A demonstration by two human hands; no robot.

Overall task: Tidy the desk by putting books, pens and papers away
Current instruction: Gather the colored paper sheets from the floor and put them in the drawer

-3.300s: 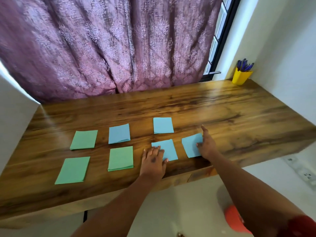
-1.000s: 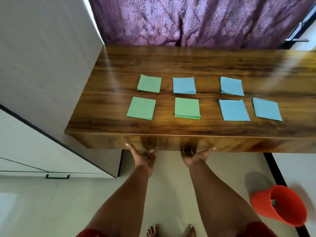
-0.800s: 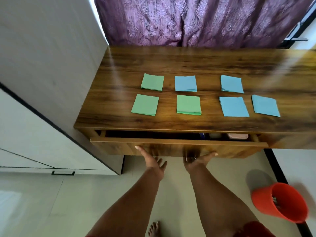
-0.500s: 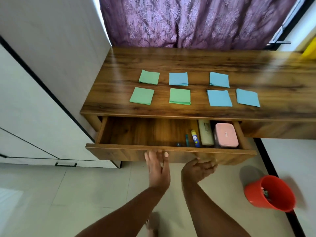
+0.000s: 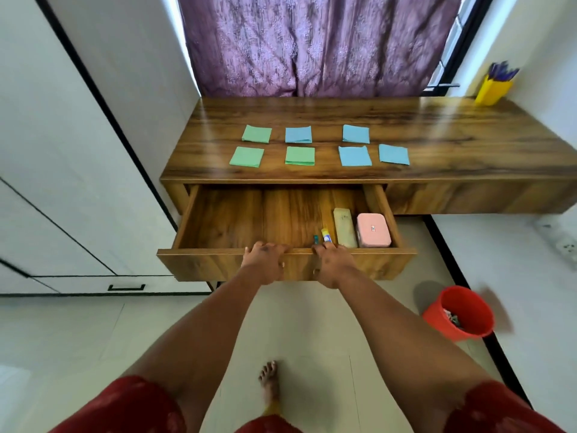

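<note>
Brown wood-grain table (image 5: 452, 142) and drawer (image 5: 237, 220), dotted with green and blue papers.

Three green papers (image 5: 247, 156) and four light blue papers (image 5: 355, 156) lie on the streaked brown top. My drawer holds a pink case (image 5: 373, 230) and a cream box (image 5: 344, 227). Behind hangs a purple curtain (image 5: 312, 45) with a faint floral pattern. A yellow pen holder (image 5: 492, 92) carries dark blue pens; an orange-red bucket (image 5: 449, 314) sits on the pale floor (image 5: 78, 339). My sleeves (image 5: 131, 407) are dark red.

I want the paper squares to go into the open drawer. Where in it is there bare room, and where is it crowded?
The drawer floor is bare from its left wall across to the middle. The right end is crowded: pink case against the right wall, a pale long box beside it, then a small yellow-and-blue stick. The left hand and right hand grip the front edge.
</note>
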